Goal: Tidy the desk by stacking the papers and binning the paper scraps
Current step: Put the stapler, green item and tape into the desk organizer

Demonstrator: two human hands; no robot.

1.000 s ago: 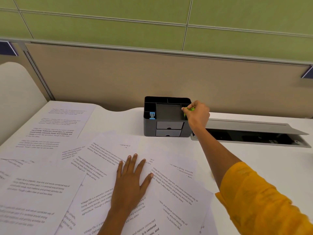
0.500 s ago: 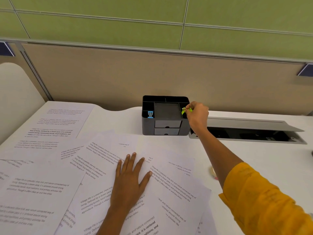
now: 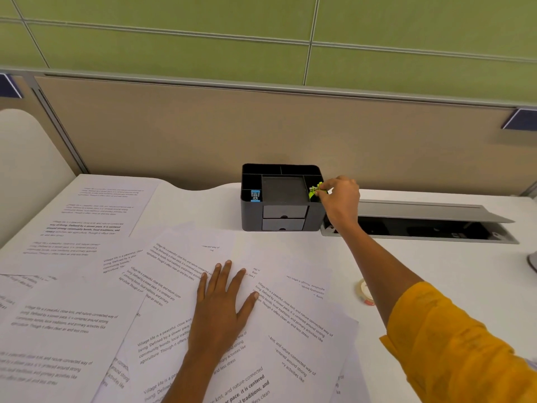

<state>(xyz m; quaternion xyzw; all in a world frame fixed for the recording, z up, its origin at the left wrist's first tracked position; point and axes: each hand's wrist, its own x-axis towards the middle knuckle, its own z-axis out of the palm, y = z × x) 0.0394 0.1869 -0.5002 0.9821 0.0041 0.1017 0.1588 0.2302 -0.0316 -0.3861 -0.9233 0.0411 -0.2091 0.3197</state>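
**At the organiser's right edge: a green clip between the fingertips**

Beside the black desk organiser [image 3: 282, 197], at its right-hand compartment, the right hand [image 3: 338, 199] pinches a small green binder clip [image 3: 315, 191] between thumb and fingertips, just over the rim. Whether the clip is going in or coming out cannot be told. In front of the organiser, the left hand [image 3: 222, 303] lies flat with fingers spread on the printed papers [image 3: 290, 321], which fan loosely across the white desk [image 3: 406, 257] at several angles, not yet squared. A blue stapler [image 3: 255, 195] stands in the organiser's left compartment; a roll of tape [image 3: 366, 292] sits to the front right of the organiser, near the sleeve. No scraps or bin show.

This looks like a side step around stacking. Next, the right hand likely needs to come back to the sheets, so both hands can gather them and tap the edges even.
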